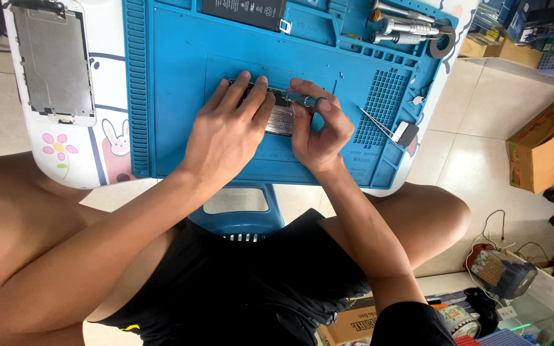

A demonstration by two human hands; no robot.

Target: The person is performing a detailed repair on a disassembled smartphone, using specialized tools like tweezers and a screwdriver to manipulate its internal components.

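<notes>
Opened phone (pixel 278 119) at centre of blue mat (pixel 181 77). Left hand (pixel 226 131) pressed flat on phone, fingers extended. Right hand (pixel 318 131) grip closed on screwdriver (pixel 302 99). Keep driver square; apply light torque.

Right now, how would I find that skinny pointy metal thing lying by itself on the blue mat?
Start at the big blue mat on the small table. Look past the right hand to the grid of tiny square pockets near the mat's right edge. The tweezers lie slanted there beside a small grey block: thin, silver and sharply pointed, unlike the thick round screwdriver handles at the top.
</notes>
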